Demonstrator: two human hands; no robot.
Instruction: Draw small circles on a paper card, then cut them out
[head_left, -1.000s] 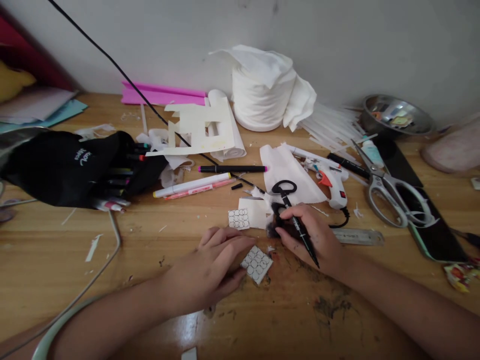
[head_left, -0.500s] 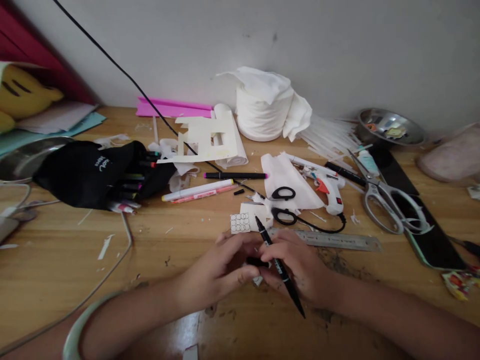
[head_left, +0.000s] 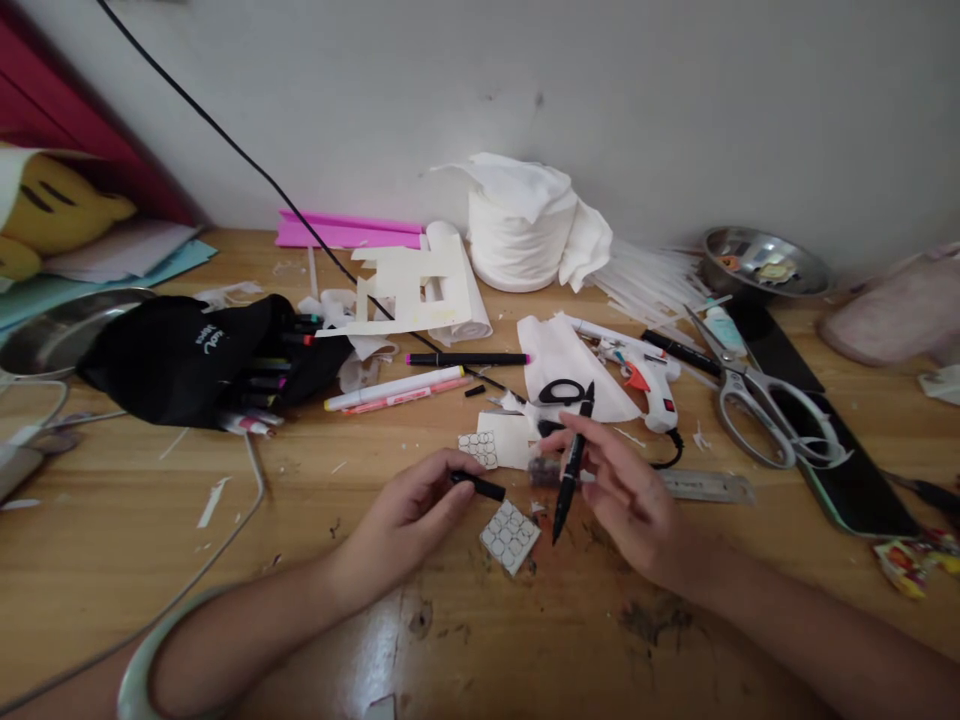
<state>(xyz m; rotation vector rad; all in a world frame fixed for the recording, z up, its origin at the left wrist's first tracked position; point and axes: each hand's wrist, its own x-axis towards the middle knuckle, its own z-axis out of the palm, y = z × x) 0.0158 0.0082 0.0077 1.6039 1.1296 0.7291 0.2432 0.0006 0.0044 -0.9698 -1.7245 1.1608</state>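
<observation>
My left hand (head_left: 427,505) pinches a black pen cap (head_left: 480,486) between thumb and fingers. In my right hand (head_left: 626,500) a slim black marker pen (head_left: 574,465) is gripped by the fingers, its lower tip angled down toward the table. Between the hands lies a small white square (head_left: 511,537) with rows of drawn circles. A second circle-patterned square (head_left: 478,449) rests just beyond my left fingers, beside a blank cream piece of card (head_left: 504,440). Black-handled scissors (head_left: 562,391) are partly hidden behind the marker.
Beyond the hands lie a metal ruler (head_left: 705,487), a white glue gun (head_left: 656,385), large grey scissors (head_left: 757,400) and a phone (head_left: 862,480). A black pen pouch (head_left: 172,355), loose markers (head_left: 397,388) and a tissue roll (head_left: 517,240) stand farther back.
My hands have moved apart, uncovering the circle-patterned square between them. The marker has turned over in my right hand, and the cap now shows plainly in my left.
</observation>
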